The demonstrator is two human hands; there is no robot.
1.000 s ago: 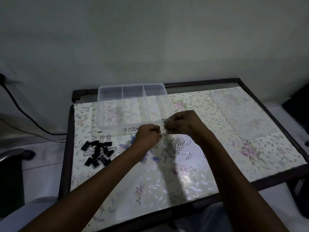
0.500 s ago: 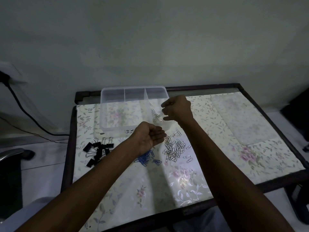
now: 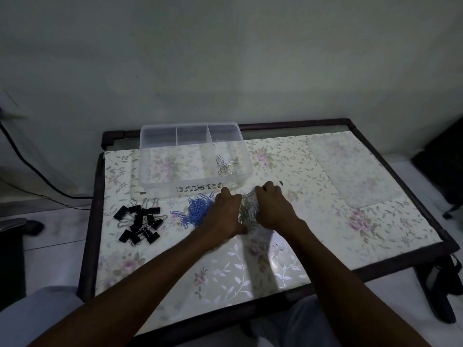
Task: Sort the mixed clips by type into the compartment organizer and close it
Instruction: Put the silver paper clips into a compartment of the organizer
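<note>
Near the middle of the floral-patterned surface [image 3: 325,221], the left hand [image 3: 225,214] and right hand [image 3: 273,209] cup a heap of silver wire paperclips [image 3: 248,214] between them, fingers curled around it, apparently gathering a load. Just beyond stands the clear plastic compartment organizer [image 3: 160,189], lid off, some silver clips already in its right section.

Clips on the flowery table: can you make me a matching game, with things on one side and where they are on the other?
Things:
1. black binder clips
2. blue paper clips
3. loose silver paper clips
4. clear plastic lid

Places:
A. between the two hands
B. far right of the table
C. far left, in front of the clear compartment organizer
D. just left of the left hand

Pairs: 1-C, 2-D, 3-A, 4-B
</note>
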